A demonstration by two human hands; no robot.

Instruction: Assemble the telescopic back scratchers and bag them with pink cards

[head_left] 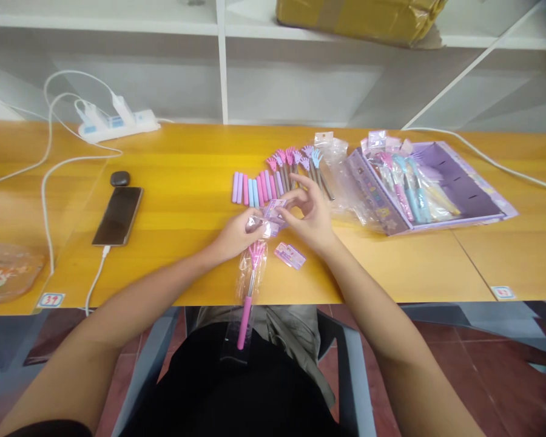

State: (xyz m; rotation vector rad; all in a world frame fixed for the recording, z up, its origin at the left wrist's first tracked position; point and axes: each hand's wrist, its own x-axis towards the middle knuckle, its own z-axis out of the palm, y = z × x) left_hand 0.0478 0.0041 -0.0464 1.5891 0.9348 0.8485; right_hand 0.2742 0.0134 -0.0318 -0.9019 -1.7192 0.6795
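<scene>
My left hand (237, 235) pinches the top of a clear plastic bag (242, 276), just above the table's front edge. Inside the bag hangs a back scratcher (244, 321) with a pink claw, a metal rod and a pink handle, its lower end over my lap. Thumb and fingers of my right hand (313, 220) close on a small purple printed card (273, 210) at the bag's mouth. Beside them lie more purple cards (290, 255). Behind my hands are a row of pink, purple and blue handles (260, 187) and several claw heads on metal rods (295, 159).
At the right, an open purple box (471, 209) holds bagged back scratchers (409, 188). Clear bags (339, 173) lie against it. A phone (118, 215) on a cable, a black earbud case (120, 178) and a power strip (121, 124) occupy the left.
</scene>
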